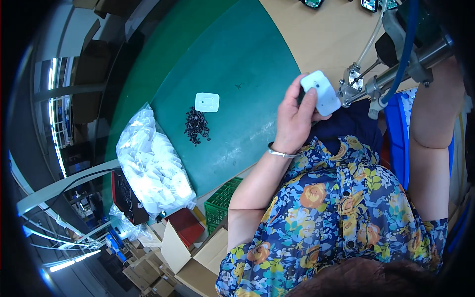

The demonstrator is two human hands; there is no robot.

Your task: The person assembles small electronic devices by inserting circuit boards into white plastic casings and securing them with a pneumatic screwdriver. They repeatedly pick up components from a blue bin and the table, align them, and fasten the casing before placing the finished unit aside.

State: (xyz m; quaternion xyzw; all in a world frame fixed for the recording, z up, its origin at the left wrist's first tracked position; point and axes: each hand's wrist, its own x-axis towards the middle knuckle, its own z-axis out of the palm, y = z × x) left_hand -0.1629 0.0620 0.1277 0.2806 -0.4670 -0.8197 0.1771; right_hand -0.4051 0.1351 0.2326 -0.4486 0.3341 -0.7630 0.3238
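Note:
My left hand (296,116), with a metal bangle at its wrist, is closed around a white plastic case (322,94) with rounded corners. The thumb presses on its white face, where small dark holes show; something dark shows beneath it by the fingers. Just right of the case is the metal head of a screwdriver rig (354,79) with a clear tube and a blue hose. My right forearm (435,109) rises along the right side, and its hand is hidden behind the rig. On the green mat, a white plastic cover (207,102) lies against a pile of small black screws (197,127).
A clear bag of white plastic parts (153,168) rests on the left of the green mat (237,123). Circuit boards in black housings (312,3) lie at the far edge of the tan tabletop (316,34). Below are a green crate (217,203) and cardboard boxes (198,272).

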